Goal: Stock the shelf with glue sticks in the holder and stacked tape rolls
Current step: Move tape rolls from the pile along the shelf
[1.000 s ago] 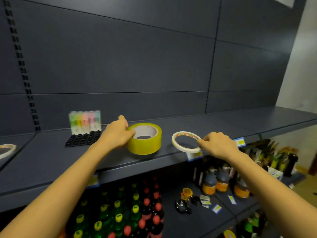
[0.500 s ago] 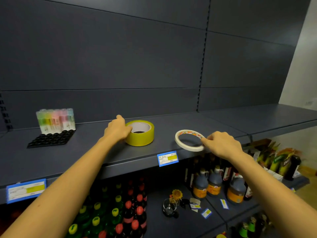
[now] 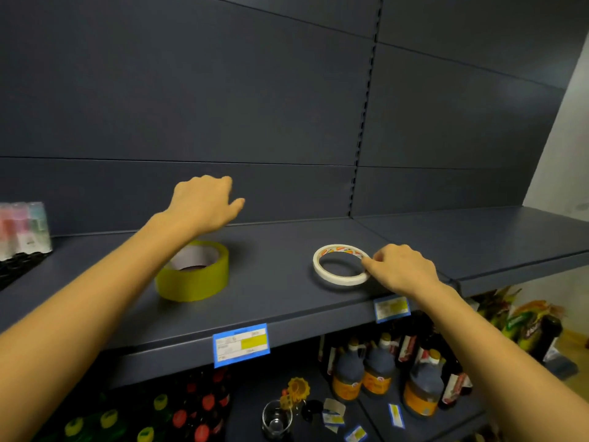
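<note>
Tape rolls unstacked on shelf: thin white roll pinched in right hand grip; yellow roll below empty, loosely open left hand. Stacking step; next probably lift white roll leftward onto yellow, centred.

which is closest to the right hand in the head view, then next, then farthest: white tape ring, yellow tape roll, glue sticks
From the right hand:
1. White tape ring, pinched at its right edge.
2. Yellow tape roll, mid-shelf to the left, under the left forearm.
3. Glue sticks, far left edge, at the back of the shelf.
</note>
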Motion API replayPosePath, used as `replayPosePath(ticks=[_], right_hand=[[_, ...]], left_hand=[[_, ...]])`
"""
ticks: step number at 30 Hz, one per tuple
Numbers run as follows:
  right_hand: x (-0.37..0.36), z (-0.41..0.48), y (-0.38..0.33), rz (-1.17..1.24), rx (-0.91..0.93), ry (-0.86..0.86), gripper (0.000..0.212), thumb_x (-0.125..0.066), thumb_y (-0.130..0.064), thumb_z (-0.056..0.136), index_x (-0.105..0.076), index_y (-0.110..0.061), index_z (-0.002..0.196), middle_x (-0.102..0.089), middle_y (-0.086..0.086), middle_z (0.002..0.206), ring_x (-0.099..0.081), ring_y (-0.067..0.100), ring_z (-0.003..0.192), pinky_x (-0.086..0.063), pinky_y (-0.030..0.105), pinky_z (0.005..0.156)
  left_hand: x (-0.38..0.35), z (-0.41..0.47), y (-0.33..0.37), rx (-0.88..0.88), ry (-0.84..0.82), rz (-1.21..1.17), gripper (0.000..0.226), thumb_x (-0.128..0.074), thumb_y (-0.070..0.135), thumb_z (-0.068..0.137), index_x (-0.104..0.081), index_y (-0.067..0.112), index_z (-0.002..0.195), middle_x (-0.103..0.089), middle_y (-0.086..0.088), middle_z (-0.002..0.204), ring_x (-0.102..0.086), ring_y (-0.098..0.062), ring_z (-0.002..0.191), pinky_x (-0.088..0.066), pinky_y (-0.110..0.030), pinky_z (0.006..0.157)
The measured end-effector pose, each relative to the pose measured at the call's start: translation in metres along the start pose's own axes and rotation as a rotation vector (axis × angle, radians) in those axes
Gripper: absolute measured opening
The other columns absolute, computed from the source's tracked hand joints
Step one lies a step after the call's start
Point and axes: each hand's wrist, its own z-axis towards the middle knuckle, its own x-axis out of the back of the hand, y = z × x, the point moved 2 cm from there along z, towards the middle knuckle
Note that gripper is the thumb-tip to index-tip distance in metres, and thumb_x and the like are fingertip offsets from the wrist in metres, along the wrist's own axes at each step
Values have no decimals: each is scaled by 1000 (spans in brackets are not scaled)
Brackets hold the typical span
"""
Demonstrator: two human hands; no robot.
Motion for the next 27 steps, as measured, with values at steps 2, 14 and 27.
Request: replayPosePath(ticks=[2, 14, 27], right_hand=[[1, 13, 11, -52, 2, -10, 43, -41, -49, 95, -59, -14, 76, -54, 5, 79, -51, 27, 77, -37, 30, 67], [-30, 98, 27, -37, 50, -171, 45, -42, -51, 95, -43, -18, 63, -53, 5, 88, -51, 25, 82, -37, 31, 73], [-5, 72, -59, 230, 849, -108, 22, -51, -37, 92, -58, -26, 110, -60, -6, 113, -56, 21, 106, -42, 33, 85]], left_hand=[[-9, 16, 20, -42, 3, -52, 39, -41, 41, 96, -53, 9, 115, -63, -13, 108, -59, -34, 98, -36, -32, 71], [-34, 32, 55, 4, -53, -52, 36, -43, 42, 96, -55, 14, 115, -65, -7, 114, -61, -27, 98, -41, -32, 72], [-8, -66, 34, 444, 41, 37, 29, -48, 39, 92, -58, 17, 108, -68, -2, 109, -59, -29, 104, -44, -35, 77]])
